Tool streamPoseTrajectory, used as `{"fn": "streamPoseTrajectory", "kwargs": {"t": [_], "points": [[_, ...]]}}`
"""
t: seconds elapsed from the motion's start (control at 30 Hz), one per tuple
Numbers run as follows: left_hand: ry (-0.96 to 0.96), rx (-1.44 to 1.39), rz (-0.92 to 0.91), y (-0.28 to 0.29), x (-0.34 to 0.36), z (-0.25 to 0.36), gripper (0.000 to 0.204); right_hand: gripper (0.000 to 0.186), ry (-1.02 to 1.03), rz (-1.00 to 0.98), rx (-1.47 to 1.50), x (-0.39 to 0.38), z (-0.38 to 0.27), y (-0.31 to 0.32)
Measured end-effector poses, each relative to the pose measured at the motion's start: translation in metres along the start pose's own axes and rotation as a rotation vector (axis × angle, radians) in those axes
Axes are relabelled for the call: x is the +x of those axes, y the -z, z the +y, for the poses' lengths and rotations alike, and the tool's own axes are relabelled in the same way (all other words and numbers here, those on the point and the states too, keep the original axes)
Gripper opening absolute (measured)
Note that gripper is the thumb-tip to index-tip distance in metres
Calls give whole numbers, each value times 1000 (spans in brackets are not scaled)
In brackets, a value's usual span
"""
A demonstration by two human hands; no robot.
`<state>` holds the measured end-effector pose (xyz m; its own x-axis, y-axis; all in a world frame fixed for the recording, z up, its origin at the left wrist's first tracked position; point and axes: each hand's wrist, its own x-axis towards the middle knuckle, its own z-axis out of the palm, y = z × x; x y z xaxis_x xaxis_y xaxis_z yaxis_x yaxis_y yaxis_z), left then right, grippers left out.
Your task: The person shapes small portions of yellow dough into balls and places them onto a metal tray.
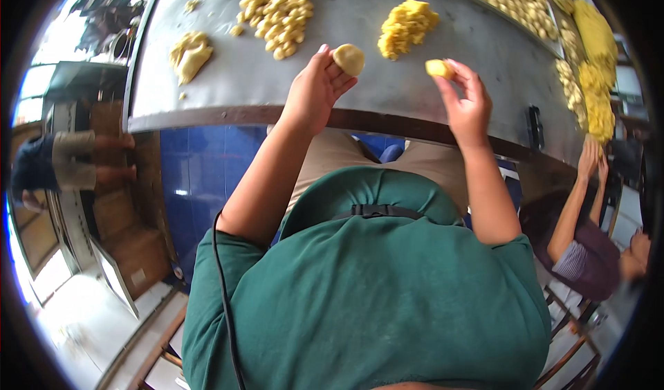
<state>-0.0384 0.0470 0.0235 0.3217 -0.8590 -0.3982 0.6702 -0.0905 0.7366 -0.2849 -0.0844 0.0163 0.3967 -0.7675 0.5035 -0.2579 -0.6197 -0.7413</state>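
Note:
On the fingers of my left hand (312, 94) rests a flat, round disc of pale dough (349, 59), over the metal table (235, 82). My right hand (472, 107) pinches a small yellow lump of filling (438, 69) between thumb and fingers, apart from the disc. Beyond and between the hands lies a heap of yellow filling pieces (408, 29). A pile of small pale dough balls (280, 17) sits past my left hand. Further left is a larger soft lump of dough (191, 59).
A tray of rounded dough pieces (501, 1) stands at the far right. Beside it lies a big yellow mass (596, 44), where a co-worker's hands (592, 156) are busy. A dark object (534, 127) is at the table's near edge. Another person (52, 165) stands at left.

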Motion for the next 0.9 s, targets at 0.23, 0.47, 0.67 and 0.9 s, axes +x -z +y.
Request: {"fn": "streamPoseTrajectory", "kwargs": {"t": [0.23, 0.47, 0.67, 0.9], "points": [[-17, 292, -367, -38, -23, 11, 78, 25, 239, -136, 17, 16, -30, -47], [-480, 1336, -237, -14, -8, 22, 22, 28, 481, -270, -370, -3, -94, -33], [-408, 1222, -304, -30, -4, 10, 31, 17, 446, -392, -276, 13, -65, -36], [-271, 1168, -229, -25, -6, 21, 37, 23, 532, -283, -324, 14, -74, -40]]}}
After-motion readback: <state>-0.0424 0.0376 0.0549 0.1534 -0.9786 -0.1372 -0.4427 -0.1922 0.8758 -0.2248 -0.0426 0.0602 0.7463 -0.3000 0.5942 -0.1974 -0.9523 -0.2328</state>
